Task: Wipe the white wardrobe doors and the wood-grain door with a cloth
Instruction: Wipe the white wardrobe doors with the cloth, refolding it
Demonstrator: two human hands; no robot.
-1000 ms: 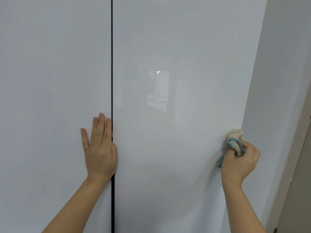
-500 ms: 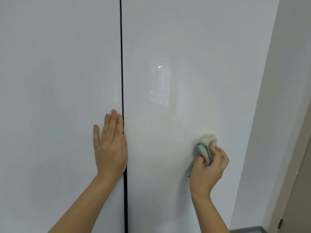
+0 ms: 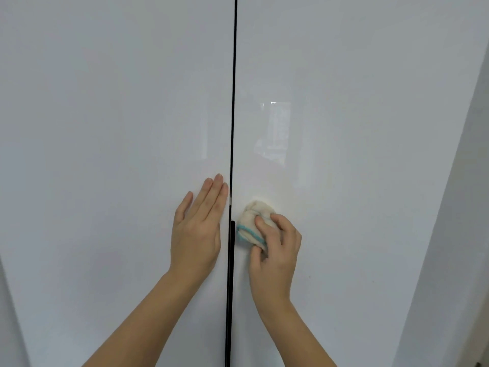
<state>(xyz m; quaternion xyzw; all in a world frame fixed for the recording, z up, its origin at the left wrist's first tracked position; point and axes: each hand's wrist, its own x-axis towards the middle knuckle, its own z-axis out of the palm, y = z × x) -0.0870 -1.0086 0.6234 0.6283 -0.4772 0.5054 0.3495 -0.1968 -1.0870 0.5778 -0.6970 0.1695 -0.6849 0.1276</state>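
Observation:
Two glossy white wardrobe doors fill the view, the left door (image 3: 105, 154) and the right door (image 3: 357, 181), split by a thin dark gap (image 3: 232, 102). My left hand (image 3: 197, 229) presses flat on the left door, fingers straight, right beside the gap. My right hand (image 3: 275, 247) grips a bunched cream cloth with a teal edge (image 3: 252, 223) and holds it against the right door, close to the gap. The wood-grain door is out of sight.
A plain white wall (image 3: 463, 234) runs down the right edge beside the wardrobe. A bright window reflection (image 3: 275, 131) shows on the right door above the cloth.
My right hand has swept the cloth leftward across the right door, from its right edge to beside the centre gap. My left hand has stayed flat on the left door.

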